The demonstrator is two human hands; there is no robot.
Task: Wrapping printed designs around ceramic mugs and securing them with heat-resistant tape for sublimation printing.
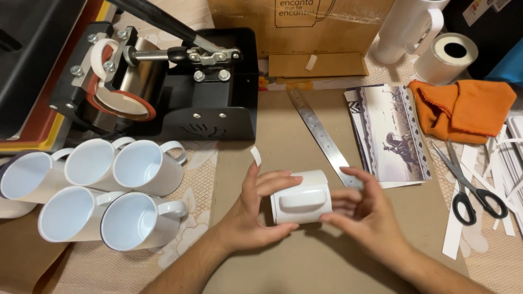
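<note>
work surface: a table [305,272] covered in brown paper, with a lace-pattern mat on the near left side. a black mug press [163,81] stands at the back left, a white mug clamped in its barrel. a cardboard box [305,22] sits behind.

step in hand, as judged: a white mug [301,197] lies on its side at centre front, handle up toward the camera, apparently wrapped in a white sheet. to do this well, keep the sheet snug and square to the rim, hold the mug from both ends so it cannot roll, and press the tape down flat without creases.

left hand [256,212]: half closed, grasping the mug's left end, thumb below and fingers curled over the top. a small strip of tape [255,155] seems to stick up from one fingertip.

right hand [365,209]: loosely curled, fingertips touching the mug's right end, gripping lightly, not clenched.

around: five empty white mugs [109,185] lie grouped on their sides at the left. a steel ruler [321,136] runs diagonally behind the hands, its near end just beside the right fingers. printed sheets [392,130] lie right of it, then scissors [468,188] among cut paper strips [455,228]. an orange cloth [463,109] and a tape roll [447,57] sit at the back right.
</note>
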